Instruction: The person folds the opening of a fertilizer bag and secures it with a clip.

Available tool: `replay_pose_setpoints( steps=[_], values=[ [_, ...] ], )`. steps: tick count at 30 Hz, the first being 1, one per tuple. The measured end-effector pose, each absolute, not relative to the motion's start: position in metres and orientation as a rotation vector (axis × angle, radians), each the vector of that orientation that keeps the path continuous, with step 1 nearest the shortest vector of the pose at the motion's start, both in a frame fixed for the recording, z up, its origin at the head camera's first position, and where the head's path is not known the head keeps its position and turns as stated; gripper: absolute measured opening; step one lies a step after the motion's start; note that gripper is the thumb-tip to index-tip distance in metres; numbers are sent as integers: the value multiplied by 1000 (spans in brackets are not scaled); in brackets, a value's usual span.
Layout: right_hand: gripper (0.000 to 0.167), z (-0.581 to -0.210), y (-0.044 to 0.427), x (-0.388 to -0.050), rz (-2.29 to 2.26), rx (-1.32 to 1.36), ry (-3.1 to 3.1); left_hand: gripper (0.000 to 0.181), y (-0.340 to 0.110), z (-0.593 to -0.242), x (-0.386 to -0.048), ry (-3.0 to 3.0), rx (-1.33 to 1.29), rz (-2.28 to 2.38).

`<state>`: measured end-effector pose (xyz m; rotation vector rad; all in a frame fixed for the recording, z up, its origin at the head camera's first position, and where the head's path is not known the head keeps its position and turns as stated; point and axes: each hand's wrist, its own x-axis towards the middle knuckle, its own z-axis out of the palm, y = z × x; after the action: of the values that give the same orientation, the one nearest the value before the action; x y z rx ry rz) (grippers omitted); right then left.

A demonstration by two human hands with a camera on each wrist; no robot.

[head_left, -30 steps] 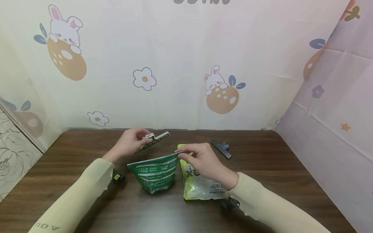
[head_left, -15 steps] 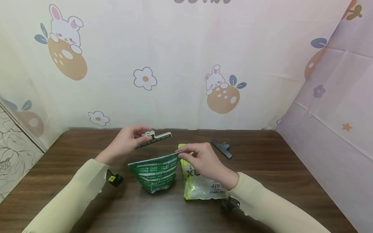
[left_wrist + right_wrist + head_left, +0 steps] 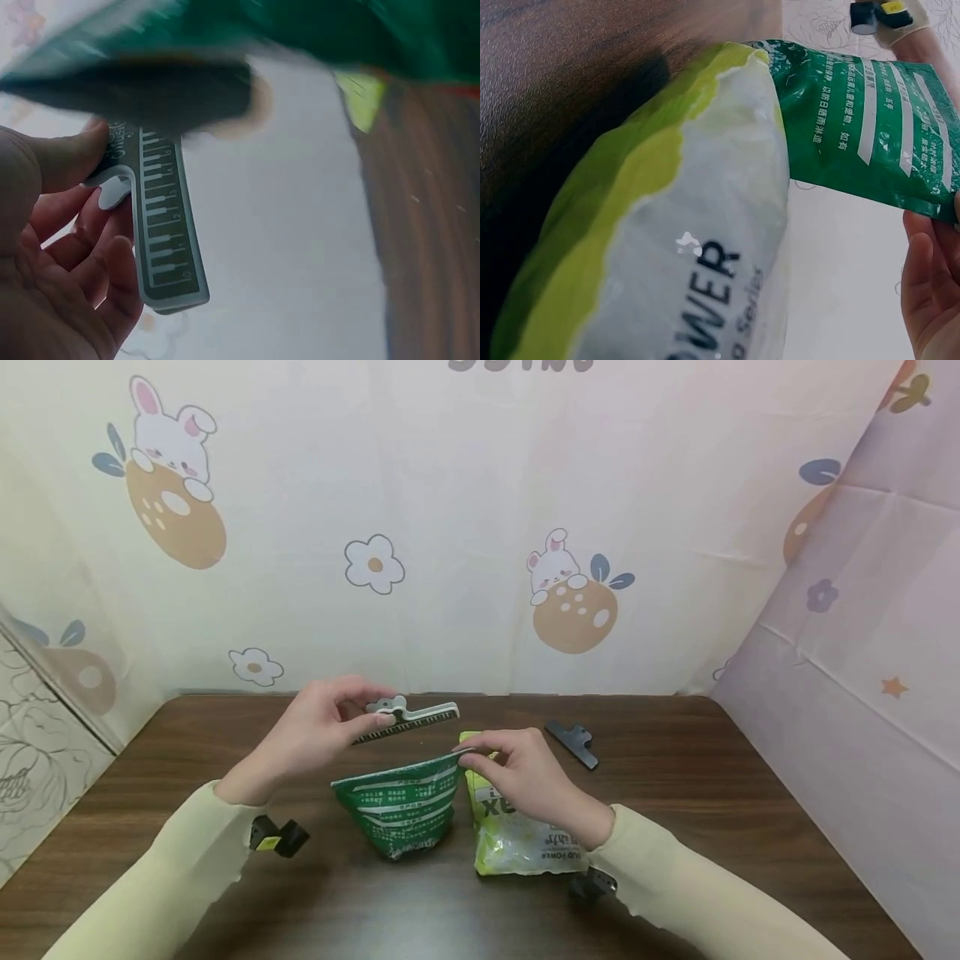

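My left hand [image 3: 318,727] holds a bag clip [image 3: 420,718] with a piano-key print, thumb on one side of its handles and fingers on the other. The clip hovers above and behind the top edge of a green printed bag [image 3: 401,814], apart from it. That bag stands on the table, its top edge slanting up to the right. My right hand [image 3: 528,777] pinches its top right corner between thumb and fingers. In the left wrist view, the clip's long bar [image 3: 169,225] shows plainly, with the green bag [image 3: 337,34] blurred across the top.
A yellow-green and white bag [image 3: 517,856] lies on the brown table [image 3: 675,827], partly beneath my right hand. Behind it to the right lies a dark clip [image 3: 573,745]. A patterned curtain [image 3: 450,643] hangs behind the table.
The clip has shifted right and turned closer to level in my left hand, while the left forearm swung left. My right hand keeps its pinch on the green bag, nearly still.
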<state>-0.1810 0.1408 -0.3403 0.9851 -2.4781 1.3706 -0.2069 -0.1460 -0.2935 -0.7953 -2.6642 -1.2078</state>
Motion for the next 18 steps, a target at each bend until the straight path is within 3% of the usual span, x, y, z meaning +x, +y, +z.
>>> replay_pose_setpoints(
  steps=[18],
  values=[
    [11, -340, 142, -182, 1344, 1009, -2470, 28, -128, -266, -156, -2414, -903, -1059]
  ],
)
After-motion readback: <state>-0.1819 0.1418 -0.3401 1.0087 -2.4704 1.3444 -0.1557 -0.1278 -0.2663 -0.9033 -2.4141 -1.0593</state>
